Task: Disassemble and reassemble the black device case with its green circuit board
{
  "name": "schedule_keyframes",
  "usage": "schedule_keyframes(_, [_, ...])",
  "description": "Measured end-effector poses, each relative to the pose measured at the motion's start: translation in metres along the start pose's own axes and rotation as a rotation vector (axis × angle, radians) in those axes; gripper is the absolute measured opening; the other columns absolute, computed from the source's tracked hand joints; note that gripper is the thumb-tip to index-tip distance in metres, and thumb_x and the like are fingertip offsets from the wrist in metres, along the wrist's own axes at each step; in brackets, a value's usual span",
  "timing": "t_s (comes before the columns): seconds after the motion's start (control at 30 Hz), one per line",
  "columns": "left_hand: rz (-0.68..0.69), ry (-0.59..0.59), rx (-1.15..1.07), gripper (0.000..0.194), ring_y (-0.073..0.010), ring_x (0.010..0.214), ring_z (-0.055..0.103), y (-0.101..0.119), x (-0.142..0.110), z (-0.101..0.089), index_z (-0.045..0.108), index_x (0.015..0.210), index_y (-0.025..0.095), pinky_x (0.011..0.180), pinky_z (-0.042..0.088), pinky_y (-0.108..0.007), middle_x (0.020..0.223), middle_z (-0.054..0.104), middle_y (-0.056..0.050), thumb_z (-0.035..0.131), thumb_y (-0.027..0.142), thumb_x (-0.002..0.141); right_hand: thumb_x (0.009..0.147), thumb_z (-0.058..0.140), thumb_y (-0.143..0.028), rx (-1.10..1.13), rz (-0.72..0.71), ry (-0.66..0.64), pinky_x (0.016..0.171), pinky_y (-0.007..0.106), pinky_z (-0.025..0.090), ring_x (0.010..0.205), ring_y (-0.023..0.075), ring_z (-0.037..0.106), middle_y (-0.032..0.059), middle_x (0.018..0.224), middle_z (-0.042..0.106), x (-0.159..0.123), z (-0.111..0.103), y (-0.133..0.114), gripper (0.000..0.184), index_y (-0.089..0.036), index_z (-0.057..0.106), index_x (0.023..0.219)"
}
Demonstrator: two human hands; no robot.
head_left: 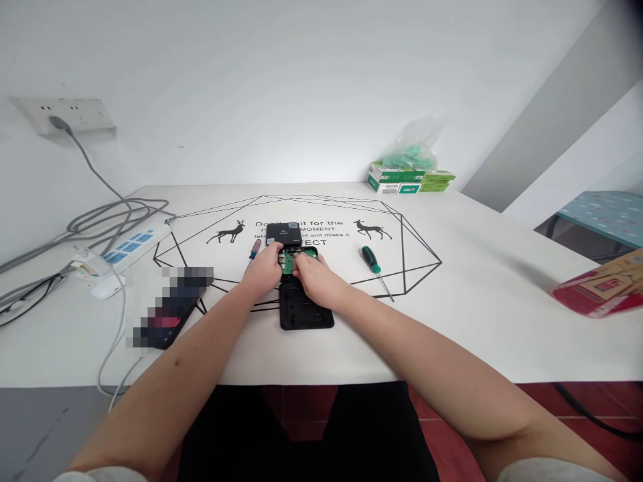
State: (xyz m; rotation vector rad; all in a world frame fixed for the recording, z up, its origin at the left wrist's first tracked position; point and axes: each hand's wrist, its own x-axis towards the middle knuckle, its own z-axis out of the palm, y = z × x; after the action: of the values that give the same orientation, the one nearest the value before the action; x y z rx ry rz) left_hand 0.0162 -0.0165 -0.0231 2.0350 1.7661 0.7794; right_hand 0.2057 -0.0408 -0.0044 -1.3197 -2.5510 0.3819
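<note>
Here's the board (288,262), green and bare in its black case (304,248), mid-table, right between the two hands. The left hand (266,269) closes on the case's left edge, thumb up by the far corner. The right hand (315,276) bunches its fingers over the board; whether they pinch a part or merely press, I can't tell, because the knuckles cover it.

Danger here: a hard push from those right fingers could bend something on the board, and if the left grip slackens, the whole case could skid across the smooth table (452,341). The lid (304,314) lies flat on the near side, right under the right hand's heel, so a careless wrist could shove it.

Now the surroundings! A black box (282,234) sits just behind the case, crowding the far side. The red-blue screwdriver (256,248) lies close by the left hand, where a knuckle could knock it. The green screwdriver (370,259) has clear space off to the right. Far left, phone (193,298), power strip (129,250) and cables (108,217) are well apart from the work.
</note>
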Motion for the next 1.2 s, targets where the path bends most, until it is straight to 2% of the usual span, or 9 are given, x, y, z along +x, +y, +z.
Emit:
schedule_keyframes(0.17, [0.020, -0.015, 0.068, 0.051, -0.0314, 0.137, 0.070, 0.001, -0.001, 0.000, 0.064, 0.141, 0.018, 0.119, 0.055, -0.047, 0.143, 0.074, -0.015, 0.051, 0.005, 0.094, 0.113, 0.053, -0.027, -0.135, -0.007, 0.051, 0.121, 0.054, 0.050, 0.146, 0.0363, 0.061, 0.0225, 0.155, 0.063, -0.002, -0.007, 0.002, 0.018, -0.017, 0.062, 0.124])
schedule_keyframes(0.33, [0.122, -0.003, 0.155, 0.039, -0.0314, 0.130, 0.070, -0.001, -0.002, 0.004, 0.067, 0.130, 0.019, 0.114, 0.057, -0.045, 0.136, 0.073, -0.014, 0.054, 0.007, 0.094, 0.107, 0.064, -0.054, -0.171, 0.219, 0.032, 0.101, 0.049, 0.060, 0.130, 0.0405, 0.071, 0.0236, 0.145, 0.067, -0.005, -0.020, 0.001, 0.045, -0.017, 0.062, 0.133])
schedule_keyframes(0.53, [0.135, -0.050, 0.163, 0.035, -0.0324, 0.130, 0.069, 0.004, -0.004, -0.001, 0.068, 0.129, 0.016, 0.116, 0.055, -0.047, 0.137, 0.070, -0.017, 0.052, 0.014, 0.098, 0.109, 0.061, -0.050, -0.081, 0.295, 0.008, 0.090, 0.040, 0.055, 0.115, 0.0342, 0.075, 0.0200, 0.134, 0.072, -0.007, -0.041, 0.017, 0.036, -0.017, 0.064, 0.122])
schedule_keyframes(0.63, [0.107, -0.098, 0.144, 0.039, -0.0337, 0.139, 0.063, 0.007, -0.010, -0.017, 0.065, 0.139, 0.018, 0.122, 0.051, -0.051, 0.145, 0.068, -0.016, 0.052, 0.026, 0.103, 0.096, 0.077, -0.049, -0.022, 0.216, -0.216, 0.083, 0.037, 0.051, 0.112, 0.0320, 0.073, 0.0135, 0.125, 0.076, -0.015, -0.063, 0.038, 0.035, -0.021, 0.063, 0.113])
schedule_keyframes(0.73, [0.172, -0.300, 0.161, 0.062, -0.0417, 0.164, 0.037, 0.007, -0.018, -0.039, 0.062, 0.150, 0.024, 0.131, 0.039, -0.059, 0.167, 0.054, -0.013, 0.068, 0.055, 0.097, 0.069, 0.096, -0.049, 0.001, 0.275, -0.494, 0.078, 0.036, 0.050, 0.108, 0.0323, 0.074, 0.0083, 0.123, 0.076, -0.023, -0.078, 0.053, 0.065, -0.025, 0.060, 0.117])
schedule_keyframes(0.8, [0.135, -0.433, 0.207, 0.096, -0.0490, 0.173, 0.006, 0.007, -0.022, -0.052, 0.054, 0.163, 0.030, 0.135, 0.030, -0.066, 0.185, 0.028, -0.010, 0.084, 0.067, 0.080, 0.064, 0.097, -0.046, -0.025, 0.304, -0.548, 0.075, 0.037, 0.049, 0.105, 0.0325, 0.074, 0.0076, 0.121, 0.076, -0.025, -0.080, 0.055, 0.064, -0.024, 0.060, 0.111])
schedule_keyframes(0.87, [0.114, -0.508, 0.247, 0.114, -0.0487, 0.174, -0.005, 0.007, -0.023, -0.059, 0.045, 0.170, 0.032, 0.136, 0.025, -0.069, 0.190, 0.014, -0.008, 0.090, 0.069, 0.072, 0.065, 0.096, -0.045, -0.048, 0.290, -0.565, 0.073, 0.038, 0.048, 0.101, 0.0322, 0.074, 0.0075, 0.114, 0.076, -0.024, -0.080, 0.053, 0.053, -0.023, 0.061, 0.098])
schedule_keyframes(1.03, [0.092, -0.565, 0.291, 0.127, -0.0448, 0.175, -0.010, 0.008, -0.023, -0.063, 0.035, 0.177, 0.033, 0.137, 0.024, -0.067, 0.190, 0.014, -0.008, 0.092, 0.069, 0.069, 0.069, 0.093, -0.046, -0.058, 0.316, -0.596, 0.071, 0.038, 0.046, 0.096, 0.0314, 0.072, 0.0077, 0.106, 0.075, -0.023, -0.083, 0.047, 0.045, -0.023, 0.059, 0.087])
schedule_keyframes(1.2, [0.109, -0.606, 0.283, 0.130, -0.0460, 0.175, 0.000, 0.009, -0.024, -0.065, 0.031, 0.179, 0.029, 0.137, 0.025, -0.066, 0.190, 0.015, -0.010, 0.088, 0.075, 0.072, 0.070, 0.090, -0.045, -0.101, 0.377, -0.503, 0.071, 0.037, 0.048, 0.100, 0.0319, 0.073, 0.0097, 0.119, 0.075, -0.026, -0.087, 0.053, 0.057, -0.025, 0.059, 0.114])
